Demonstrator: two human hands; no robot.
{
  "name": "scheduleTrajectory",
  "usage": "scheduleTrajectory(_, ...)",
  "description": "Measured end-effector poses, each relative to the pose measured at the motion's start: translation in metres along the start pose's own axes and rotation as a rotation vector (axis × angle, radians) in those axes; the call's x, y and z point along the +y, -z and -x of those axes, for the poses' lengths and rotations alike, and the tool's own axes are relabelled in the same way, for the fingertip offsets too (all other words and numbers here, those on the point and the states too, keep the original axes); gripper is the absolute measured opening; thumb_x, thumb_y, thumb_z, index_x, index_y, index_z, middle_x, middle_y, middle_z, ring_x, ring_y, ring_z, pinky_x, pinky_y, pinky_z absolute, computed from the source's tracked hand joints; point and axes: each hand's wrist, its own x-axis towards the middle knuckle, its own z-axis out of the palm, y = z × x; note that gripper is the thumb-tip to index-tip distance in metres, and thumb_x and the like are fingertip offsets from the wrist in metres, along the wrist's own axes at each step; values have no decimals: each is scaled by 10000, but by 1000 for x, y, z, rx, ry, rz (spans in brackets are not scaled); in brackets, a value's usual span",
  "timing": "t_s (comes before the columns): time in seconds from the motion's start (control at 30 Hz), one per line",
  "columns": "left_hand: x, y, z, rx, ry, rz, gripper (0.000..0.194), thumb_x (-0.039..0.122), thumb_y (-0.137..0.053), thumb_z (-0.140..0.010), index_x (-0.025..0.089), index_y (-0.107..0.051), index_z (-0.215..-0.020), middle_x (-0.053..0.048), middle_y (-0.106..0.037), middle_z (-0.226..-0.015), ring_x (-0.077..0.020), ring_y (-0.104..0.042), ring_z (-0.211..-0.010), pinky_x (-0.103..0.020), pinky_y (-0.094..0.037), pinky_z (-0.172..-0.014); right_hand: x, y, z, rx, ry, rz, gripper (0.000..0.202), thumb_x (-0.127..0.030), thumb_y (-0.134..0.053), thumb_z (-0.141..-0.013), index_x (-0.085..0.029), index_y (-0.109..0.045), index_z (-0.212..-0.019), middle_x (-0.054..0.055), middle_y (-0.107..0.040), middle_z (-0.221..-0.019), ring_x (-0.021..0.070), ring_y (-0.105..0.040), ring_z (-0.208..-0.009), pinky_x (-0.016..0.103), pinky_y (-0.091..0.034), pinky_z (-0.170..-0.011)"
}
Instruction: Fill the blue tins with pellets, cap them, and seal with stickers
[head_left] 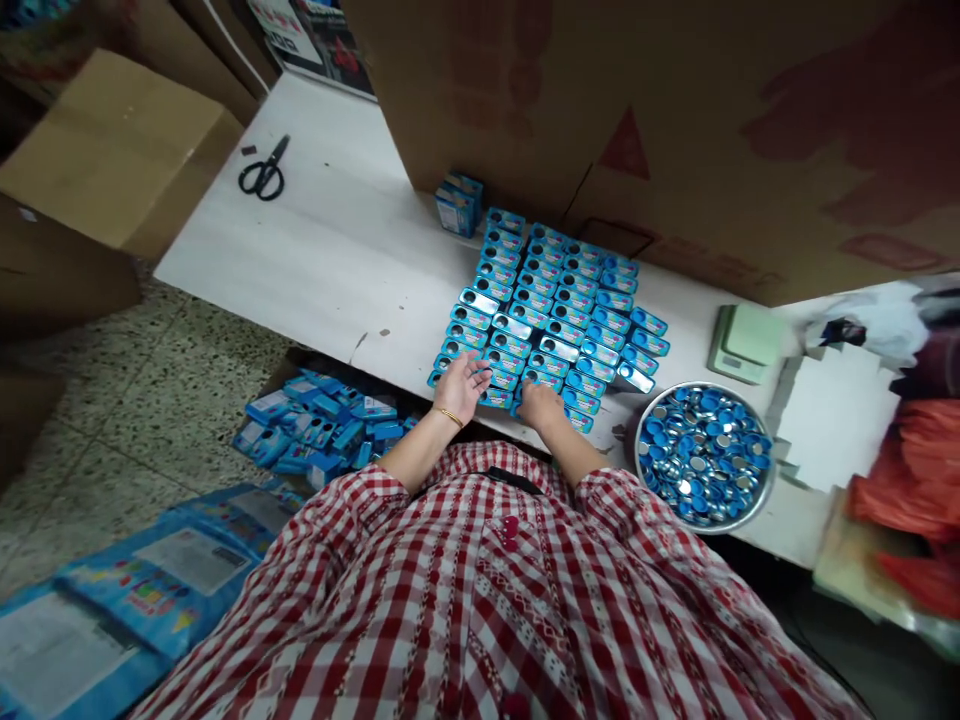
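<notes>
Rows of small blue boxes (574,300), each with a round window, stand packed together on the white table. My left hand (463,385) rests at the left front rows, palm turned partly up and fingers apart, holding nothing. My right hand (538,402) is over the front of the middle rows with its fingers curled down. Whatever its fingertips pinch there is hidden. To the right, a round metal bowl (639,465) is heaped with small blue and silver discs (701,455). Some boxes on the right side show blue in their windows, others on the left look dark.
Scissors (264,175) lie at the table's left end. A blue carton (457,205) stands behind the rows, against a large cardboard box (600,110). A pale green scale (744,343) sits behind the bowl. Left of me are loose blue boxes (315,425) and blue packs (157,580).
</notes>
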Motion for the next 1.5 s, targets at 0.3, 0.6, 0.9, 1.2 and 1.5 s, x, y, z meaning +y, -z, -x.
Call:
scheduleTrajectory(0.3, -27, -36, 8, -139, 111, -265, 229, 326, -451, -865, 144, -587, -889, -10, -612, -687, -93, -577, -589, -231, -453, -625, 76, -22, 40, 273, 16, -228, 369, -382, -483, -844, -230, -498, -1180, 83, -596, -1138, 197, -565, -1010, 304, -450, -819)
scheduleTrajectory(0.6, -95, -86, 25, -324, 237, -483, 256, 371, -538, -822, 136, -595, -904, -30, -632, -691, -97, -584, -568, -231, -461, -594, 237, -96, 82, 727, -490, -63, 545, -440, -520, -783, -279, -432, -1295, 127, -354, -1370, 329, -394, -1115, 440, -399, -811)
scheduleTrajectory(0.9, -131, -103, 30, -367, 275, -571, 274, 394, -525, -831, 136, -602, -878, -33, -625, -714, -85, -568, -557, -222, -451, -583, 295, -110, 58, 936, -345, -343, 317, -299, -426, -806, -144, -570, -1042, 125, -571, -1003, 217, -515, -894, 317, -440, -736)
scheduleTrajectory(1.2, -188, -134, 32, -563, 747, -411, 352, 467, -462, -836, 160, -614, -921, -82, -670, -812, -181, -632, -701, -354, -476, -716, 285, -76, 81, 1101, -472, -834, 392, -405, -428, -788, -123, -531, -1040, 92, -610, -862, 196, -567, -782, 335, -463, -754)
scheduleTrajectory(1.5, -153, -137, 11, -494, 816, -27, 391, 431, -419, -853, 113, -639, -907, -34, -614, -589, -99, -515, -439, -202, -375, -413, 173, -31, 58, 719, 328, -243, 345, -332, -408, -876, -166, -578, -1126, 130, -593, -1100, 230, -524, -993, 358, -404, -847)
